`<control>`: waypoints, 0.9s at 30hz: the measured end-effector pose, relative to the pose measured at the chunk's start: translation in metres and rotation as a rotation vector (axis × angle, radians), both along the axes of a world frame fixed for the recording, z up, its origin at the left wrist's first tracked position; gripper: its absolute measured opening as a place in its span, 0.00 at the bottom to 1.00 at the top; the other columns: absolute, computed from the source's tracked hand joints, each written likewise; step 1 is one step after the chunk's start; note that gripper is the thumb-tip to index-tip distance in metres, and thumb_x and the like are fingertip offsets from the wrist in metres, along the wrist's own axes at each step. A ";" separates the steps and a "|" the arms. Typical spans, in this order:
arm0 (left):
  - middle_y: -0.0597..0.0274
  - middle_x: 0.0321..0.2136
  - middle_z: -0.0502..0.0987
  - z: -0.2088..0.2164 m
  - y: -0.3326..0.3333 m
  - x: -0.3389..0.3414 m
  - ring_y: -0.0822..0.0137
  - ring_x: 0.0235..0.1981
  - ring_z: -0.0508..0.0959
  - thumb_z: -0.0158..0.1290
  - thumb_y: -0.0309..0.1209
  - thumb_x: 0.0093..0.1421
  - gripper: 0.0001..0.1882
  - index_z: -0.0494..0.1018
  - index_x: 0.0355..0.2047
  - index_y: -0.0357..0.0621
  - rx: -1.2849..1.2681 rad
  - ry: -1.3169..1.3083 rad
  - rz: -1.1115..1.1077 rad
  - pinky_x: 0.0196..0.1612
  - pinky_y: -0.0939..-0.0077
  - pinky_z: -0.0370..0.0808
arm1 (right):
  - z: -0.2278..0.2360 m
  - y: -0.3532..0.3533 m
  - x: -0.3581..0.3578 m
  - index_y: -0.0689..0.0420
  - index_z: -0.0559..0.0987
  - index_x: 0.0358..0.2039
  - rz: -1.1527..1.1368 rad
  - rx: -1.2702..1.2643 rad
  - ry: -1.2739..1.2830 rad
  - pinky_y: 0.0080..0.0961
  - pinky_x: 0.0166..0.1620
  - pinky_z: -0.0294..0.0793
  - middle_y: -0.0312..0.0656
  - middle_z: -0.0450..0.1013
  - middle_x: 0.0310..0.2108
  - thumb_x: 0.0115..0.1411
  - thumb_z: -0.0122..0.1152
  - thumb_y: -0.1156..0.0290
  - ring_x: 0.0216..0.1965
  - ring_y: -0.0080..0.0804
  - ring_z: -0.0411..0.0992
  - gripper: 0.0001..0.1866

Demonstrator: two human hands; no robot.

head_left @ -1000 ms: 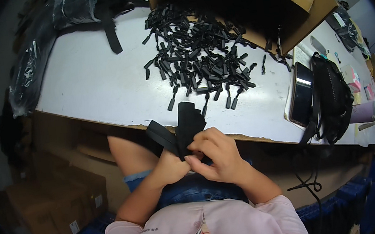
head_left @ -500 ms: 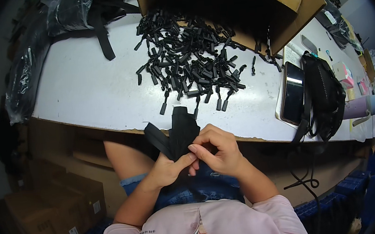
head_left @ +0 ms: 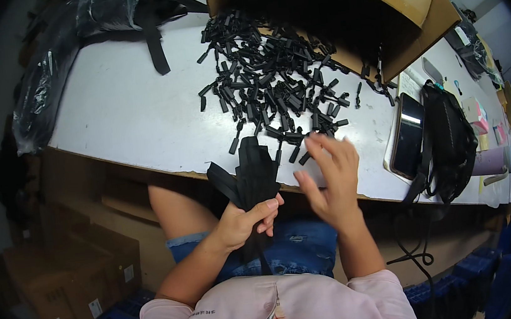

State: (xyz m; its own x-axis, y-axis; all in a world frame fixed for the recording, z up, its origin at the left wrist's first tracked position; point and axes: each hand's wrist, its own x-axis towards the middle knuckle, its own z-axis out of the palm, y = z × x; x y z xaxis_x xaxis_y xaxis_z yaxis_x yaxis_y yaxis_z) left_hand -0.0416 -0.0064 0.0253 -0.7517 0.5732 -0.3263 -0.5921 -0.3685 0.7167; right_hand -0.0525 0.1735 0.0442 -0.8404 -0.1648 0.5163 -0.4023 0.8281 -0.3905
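My left hand [head_left: 245,222] is closed round a bundle of black fabric straps [head_left: 255,171] over my lap. The wide ends of the straps stick up past the table's front edge, and one splays off to the left; a thin tail hangs below the fist. To the right of the bundle, my right hand [head_left: 335,182] is raised at the table edge with thumb and fingers apart, slightly blurred, and no object shows in it. Its fingertips are close to the near side of a heap of small black zipper-pull-like pieces [head_left: 279,87], each a short bar on a cord.
An open cardboard box [head_left: 431,38] stands behind the heap on the white table [head_left: 130,111]. At the right lie a phone [head_left: 405,136], a black bag [head_left: 448,137] and a purple bottle [head_left: 489,162]. Plastic-wrapped black goods [head_left: 46,95] cover the left edge. Cartons [head_left: 73,275] sit on the floor.
My right hand has left the straps and moved right and forward toward the heap, its fingers spreading. My left hand still grips the bundle. The whole view has shifted slightly.
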 end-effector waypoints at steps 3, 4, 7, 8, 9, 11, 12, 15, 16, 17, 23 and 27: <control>0.68 0.14 0.63 -0.002 0.005 0.005 0.81 0.11 0.60 0.48 0.28 0.53 0.08 0.65 0.32 0.37 0.031 -0.009 -0.008 0.16 0.84 0.65 | 0.008 -0.016 0.014 0.59 0.74 0.32 0.190 -0.204 -0.014 0.29 0.34 0.59 0.40 0.68 0.29 0.38 0.62 0.71 0.28 0.34 0.64 0.17; 0.68 0.15 0.63 -0.003 0.006 0.007 0.81 0.11 0.60 0.48 0.27 0.53 0.08 0.65 0.33 0.38 0.047 -0.016 -0.007 0.16 0.85 0.65 | 0.004 -0.019 0.017 0.59 0.74 0.31 0.178 -0.214 0.031 0.27 0.32 0.60 0.39 0.68 0.27 0.38 0.62 0.73 0.27 0.33 0.64 0.16; 0.69 0.16 0.64 -0.003 0.004 0.007 0.82 0.12 0.60 0.48 0.26 0.53 0.08 0.65 0.34 0.39 0.033 -0.063 -0.032 0.16 0.85 0.64 | -0.008 -0.025 0.022 0.60 0.75 0.28 0.153 -0.293 0.114 0.22 0.26 0.63 0.39 0.68 0.23 0.37 0.62 0.79 0.23 0.30 0.65 0.13; 0.69 0.16 0.64 -0.001 0.004 0.006 0.82 0.12 0.60 0.48 0.26 0.53 0.08 0.65 0.35 0.39 0.046 -0.068 -0.018 0.16 0.85 0.64 | -0.011 -0.026 0.025 0.60 0.74 0.28 0.152 -0.353 0.108 0.20 0.24 0.63 0.40 0.68 0.22 0.38 0.62 0.81 0.22 0.30 0.65 0.13; 0.68 0.17 0.64 0.002 0.005 0.005 0.82 0.12 0.60 0.48 0.26 0.53 0.09 0.64 0.35 0.39 0.060 -0.072 -0.004 0.16 0.85 0.64 | -0.012 -0.027 0.026 0.60 0.74 0.28 0.151 -0.413 0.103 0.19 0.23 0.64 0.40 0.68 0.21 0.38 0.61 0.83 0.21 0.29 0.65 0.13; 0.68 0.18 0.65 0.005 0.005 0.005 0.81 0.12 0.61 0.48 0.26 0.53 0.09 0.64 0.35 0.39 0.081 -0.072 0.039 0.16 0.85 0.64 | -0.012 -0.029 0.025 0.62 0.73 0.26 0.151 -0.444 0.120 0.18 0.20 0.64 0.41 0.68 0.20 0.40 0.61 0.83 0.19 0.29 0.66 0.10; 0.67 0.18 0.65 0.005 0.005 0.005 0.81 0.13 0.62 0.48 0.26 0.54 0.09 0.64 0.35 0.39 0.091 -0.069 0.065 0.17 0.85 0.65 | -0.015 -0.030 0.025 0.62 0.73 0.26 0.145 -0.458 0.114 0.18 0.20 0.64 0.41 0.68 0.20 0.41 0.61 0.82 0.18 0.29 0.66 0.09; 0.65 0.19 0.66 0.000 0.010 0.011 0.78 0.17 0.66 0.48 0.25 0.54 0.09 0.64 0.36 0.37 0.023 0.092 0.209 0.20 0.84 0.67 | -0.011 -0.031 0.029 0.62 0.73 0.23 0.148 -0.577 -0.017 0.17 0.19 0.64 0.41 0.68 0.19 0.43 0.60 0.81 0.16 0.26 0.66 0.06; 0.64 0.20 0.66 -0.002 0.013 0.012 0.77 0.18 0.67 0.47 0.25 0.54 0.09 0.63 0.36 0.37 -0.014 0.171 0.265 0.22 0.83 0.68 | -0.009 -0.031 0.030 0.62 0.73 0.22 0.149 -0.627 -0.079 0.16 0.18 0.64 0.40 0.68 0.19 0.43 0.60 0.80 0.15 0.25 0.66 0.05; 0.63 0.21 0.67 -0.001 0.014 0.012 0.76 0.20 0.68 0.47 0.25 0.54 0.09 0.63 0.35 0.37 -0.032 0.197 0.273 0.24 0.83 0.69 | -0.011 -0.030 0.031 0.63 0.73 0.22 0.164 -0.708 -0.157 0.16 0.18 0.64 0.40 0.68 0.19 0.45 0.59 0.80 0.15 0.24 0.66 0.04; 0.60 0.26 0.70 0.002 0.013 0.010 0.73 0.25 0.72 0.47 0.25 0.54 0.07 0.65 0.33 0.35 -0.076 0.298 0.239 0.29 0.81 0.72 | -0.011 -0.029 0.032 0.64 0.72 0.21 0.202 -0.884 -0.335 0.13 0.19 0.63 0.40 0.68 0.18 0.48 0.55 0.80 0.16 0.20 0.66 0.02; 0.61 0.27 0.70 0.007 0.015 0.012 0.74 0.25 0.72 0.49 0.25 0.53 0.08 0.66 0.33 0.36 -0.147 0.340 0.262 0.30 0.83 0.71 | -0.014 -0.026 0.032 0.65 0.71 0.22 0.267 -1.038 -0.445 0.12 0.19 0.63 0.39 0.68 0.18 0.49 0.53 0.80 0.17 0.19 0.66 0.03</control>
State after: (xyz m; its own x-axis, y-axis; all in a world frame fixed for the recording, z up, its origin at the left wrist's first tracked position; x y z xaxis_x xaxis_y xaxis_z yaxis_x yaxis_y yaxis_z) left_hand -0.0297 0.0086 0.0327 -0.9439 0.3150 -0.0993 -0.2140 -0.3546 0.9102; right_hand -0.0205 0.1479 0.0298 -0.9840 -0.0345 0.1748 -0.1724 -0.0632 -0.9830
